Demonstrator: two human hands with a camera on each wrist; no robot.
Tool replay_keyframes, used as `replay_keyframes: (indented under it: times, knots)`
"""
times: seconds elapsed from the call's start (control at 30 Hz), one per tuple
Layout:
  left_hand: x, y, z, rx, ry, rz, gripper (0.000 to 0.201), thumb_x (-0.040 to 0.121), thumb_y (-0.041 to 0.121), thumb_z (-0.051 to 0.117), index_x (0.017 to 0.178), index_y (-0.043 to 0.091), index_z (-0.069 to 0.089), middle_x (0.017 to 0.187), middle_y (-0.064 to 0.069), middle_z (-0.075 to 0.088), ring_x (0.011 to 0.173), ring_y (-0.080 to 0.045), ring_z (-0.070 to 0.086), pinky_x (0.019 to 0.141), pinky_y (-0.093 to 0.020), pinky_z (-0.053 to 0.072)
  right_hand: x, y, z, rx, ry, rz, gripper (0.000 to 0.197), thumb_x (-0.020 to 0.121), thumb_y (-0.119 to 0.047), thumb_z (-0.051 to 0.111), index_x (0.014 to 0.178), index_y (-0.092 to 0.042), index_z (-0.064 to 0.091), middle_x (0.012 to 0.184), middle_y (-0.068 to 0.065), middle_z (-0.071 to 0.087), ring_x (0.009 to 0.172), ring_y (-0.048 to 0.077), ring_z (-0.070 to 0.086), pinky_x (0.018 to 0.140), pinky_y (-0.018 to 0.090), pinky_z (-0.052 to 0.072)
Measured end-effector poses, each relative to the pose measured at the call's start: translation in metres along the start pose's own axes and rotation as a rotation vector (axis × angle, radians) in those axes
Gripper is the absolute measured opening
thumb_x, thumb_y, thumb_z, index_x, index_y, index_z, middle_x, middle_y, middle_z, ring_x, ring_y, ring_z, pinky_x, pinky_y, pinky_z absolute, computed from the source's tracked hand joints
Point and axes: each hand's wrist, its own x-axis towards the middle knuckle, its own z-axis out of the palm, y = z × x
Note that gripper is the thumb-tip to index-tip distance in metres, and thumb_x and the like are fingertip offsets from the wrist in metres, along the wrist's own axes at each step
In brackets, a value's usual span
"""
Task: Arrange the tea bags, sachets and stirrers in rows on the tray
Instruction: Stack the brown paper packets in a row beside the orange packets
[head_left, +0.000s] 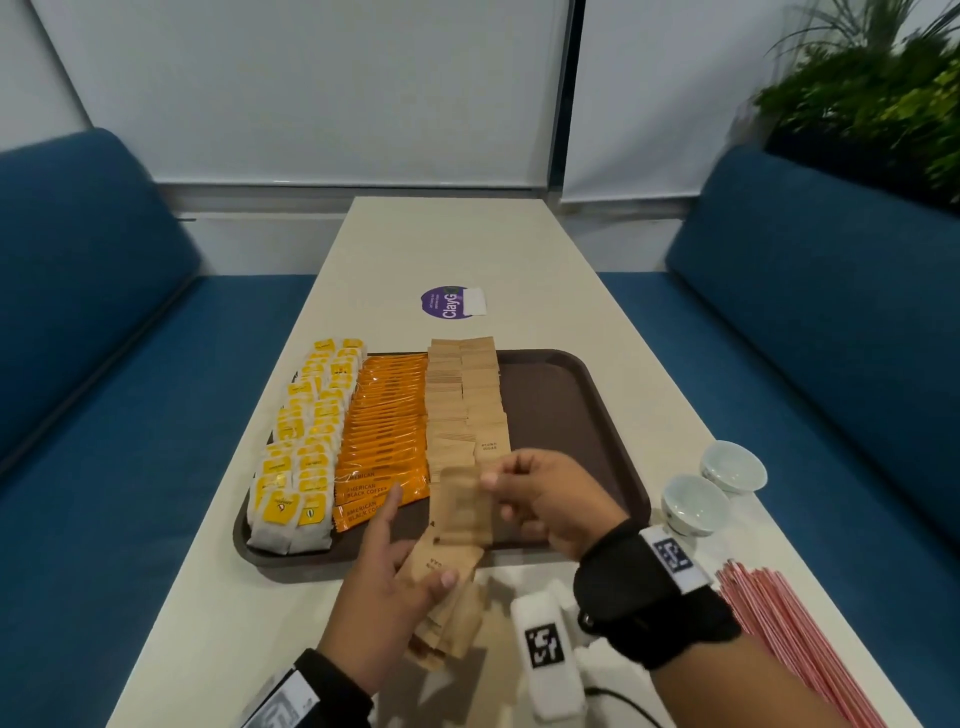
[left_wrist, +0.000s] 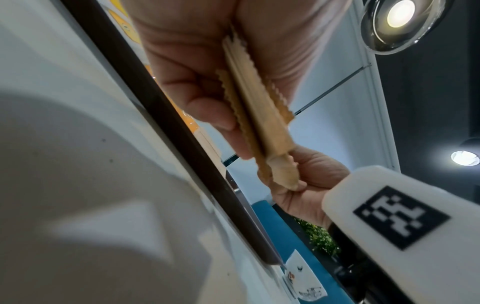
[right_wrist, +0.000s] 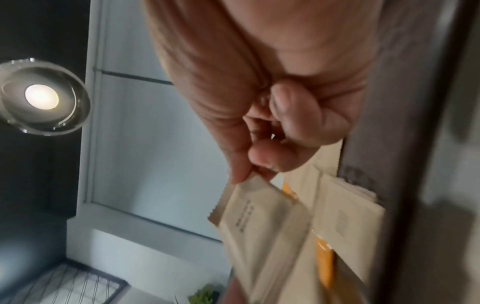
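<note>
A brown tray (head_left: 571, 415) holds rows of yellow tea bags (head_left: 301, 441), orange coffee sachets (head_left: 384, 431) and brown sugar sachets (head_left: 467, 395). My left hand (head_left: 384, 587) grips a stack of brown sachets (head_left: 447, 597) just before the tray's front edge; the same stack (left_wrist: 257, 115) shows edge-on in the left wrist view. My right hand (head_left: 540, 493) pinches one brown sachet (head_left: 465, 512) by its top corner, above the stack and over the front of the tray. That sachet (right_wrist: 259, 214) hangs from thumb and forefinger. Red-and-white stirrers (head_left: 784, 639) lie on the table at the right.
Two small white cups (head_left: 717, 488) stand right of the tray. A purple sticker (head_left: 447, 304) is on the table beyond the tray. Blue sofas (head_left: 104, 364) flank the long table (head_left: 467, 244). The tray's right half is bare brown.
</note>
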Motion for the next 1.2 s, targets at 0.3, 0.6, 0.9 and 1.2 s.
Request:
replay_keyframes:
  times: [0.3,0.6,0.9,1.2]
  knots:
    - [0.006,-0.005,-0.015,-0.046,0.033,-0.010,0.046,0.080,0.003,0.067,0.116,0.030,0.053,0.112,0.010,0.061,0.102,-0.005,0.058,0.070,-0.020,0.049,0.055,-0.064,-0.042,-0.596,0.230,0.093,0.004,0.093,-0.014,0.058,0.091,-0.011,0.061,0.080,0.005,0.065,0.052,0.008,0.053,0.041,0.016,0.041]
    - [0.015,-0.014,-0.023,-0.085,0.049,-0.025,0.046,0.080,0.002,0.067,0.109,0.036,0.054,0.117,0.008,0.061,0.108,-0.011,0.057,0.080,-0.028,0.049,0.107,-0.053,-0.033,-0.666,0.131,0.409,0.011,0.092,-0.011,0.059,0.099,-0.004,0.062,0.091,0.013,0.070,0.070,0.018,0.063,0.088,0.030,0.053]
    - [0.017,-0.010,-0.021,-0.157,0.046,-0.029,0.045,0.080,0.005,0.066,0.115,0.031,0.051,0.113,0.004,0.064,0.100,-0.013,0.062,0.058,-0.021,0.052,0.119,-0.046,-0.023,-0.680,0.079,0.427,0.017,0.091,-0.012,0.060,0.105,-0.003,0.059,0.097,0.012,0.071,0.067,0.017,0.062,0.068,0.028,0.049]
    - [0.016,-0.004,-0.015,-0.129,0.054,0.032,0.042,0.069,0.008,0.074,0.104,0.025,0.060,0.102,-0.002,0.071,0.099,-0.019,0.065,0.083,-0.040,0.053,0.042,-0.049,0.003,-0.662,-0.187,-0.002,0.027,0.083,-0.041,0.067,0.092,-0.015,0.062,0.087,0.003,0.066,0.076,0.011,0.059,0.078,0.031,0.050]
